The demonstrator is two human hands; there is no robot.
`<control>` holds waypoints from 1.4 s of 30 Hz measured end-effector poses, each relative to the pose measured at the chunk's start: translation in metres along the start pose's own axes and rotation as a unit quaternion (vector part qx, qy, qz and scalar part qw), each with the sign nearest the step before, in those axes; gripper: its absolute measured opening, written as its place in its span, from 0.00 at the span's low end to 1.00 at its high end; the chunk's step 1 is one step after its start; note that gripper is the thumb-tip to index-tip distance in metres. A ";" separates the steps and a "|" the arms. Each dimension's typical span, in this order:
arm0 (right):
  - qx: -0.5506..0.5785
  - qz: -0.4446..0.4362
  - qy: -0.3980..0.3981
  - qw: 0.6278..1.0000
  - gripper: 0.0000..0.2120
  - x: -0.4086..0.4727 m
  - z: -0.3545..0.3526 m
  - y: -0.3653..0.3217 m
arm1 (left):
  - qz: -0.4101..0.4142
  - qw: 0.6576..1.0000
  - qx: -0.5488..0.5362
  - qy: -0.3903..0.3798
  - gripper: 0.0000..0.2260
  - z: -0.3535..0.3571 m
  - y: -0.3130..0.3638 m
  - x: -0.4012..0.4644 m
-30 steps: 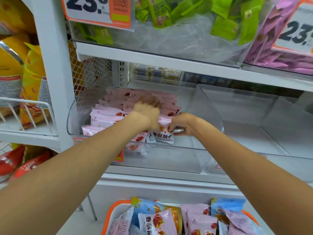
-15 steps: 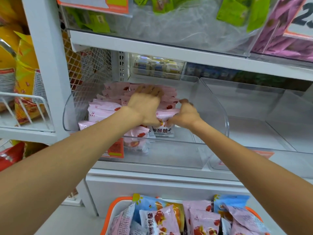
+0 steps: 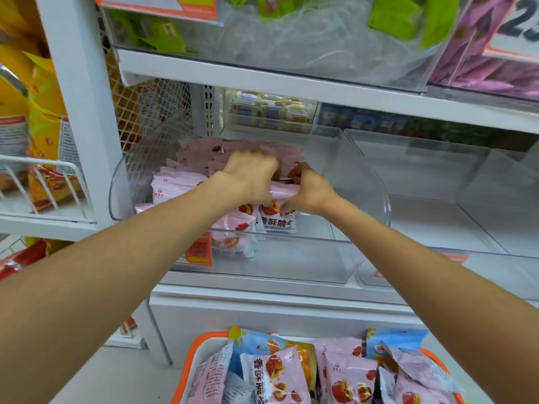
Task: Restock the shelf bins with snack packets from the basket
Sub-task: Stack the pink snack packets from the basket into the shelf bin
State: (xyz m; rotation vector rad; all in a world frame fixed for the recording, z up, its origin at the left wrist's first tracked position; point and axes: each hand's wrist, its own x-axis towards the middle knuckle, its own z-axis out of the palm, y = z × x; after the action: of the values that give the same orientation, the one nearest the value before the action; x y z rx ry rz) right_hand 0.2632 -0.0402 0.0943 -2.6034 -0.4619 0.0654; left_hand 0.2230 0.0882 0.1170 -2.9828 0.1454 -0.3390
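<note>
Left hand: your left hand point(image 3: 250, 173) is inside the clear bin point(image 3: 376, 199), fingers curled down onto the pink packets point(image 3: 180, 185). It looks like it is gripping or pressing them, but the fingertips are hidden.
Right hand: your right hand point(image 3: 309, 191) is just beside the left, fingers bent and pinching the edge of a pink packet at the front of the pile.
Done: the left part of this bin already has a good stack of pink packets, some standing at the front.
Left to do: the right part of the bin is bare, and the next bin point(image 3: 437, 176) to the right looks empty too.
Basket: the orange basket point(image 3: 195, 351) below you has many pink and blue packets in it.
How far: I think you are early on, maybe not yet half done.
</note>
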 end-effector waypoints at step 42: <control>-0.038 -0.050 -0.326 0.943 0.24 -0.316 0.132 0.092 | -0.352 0.844 -0.368 -0.170 0.22 0.127 0.091 -0.327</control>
State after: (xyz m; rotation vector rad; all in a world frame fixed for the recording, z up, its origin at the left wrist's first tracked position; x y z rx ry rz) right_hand -0.0231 -0.1608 -0.0771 -2.5779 -0.8331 0.9077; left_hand -0.0721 0.0504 -0.0893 -3.6499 -1.1333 0.2743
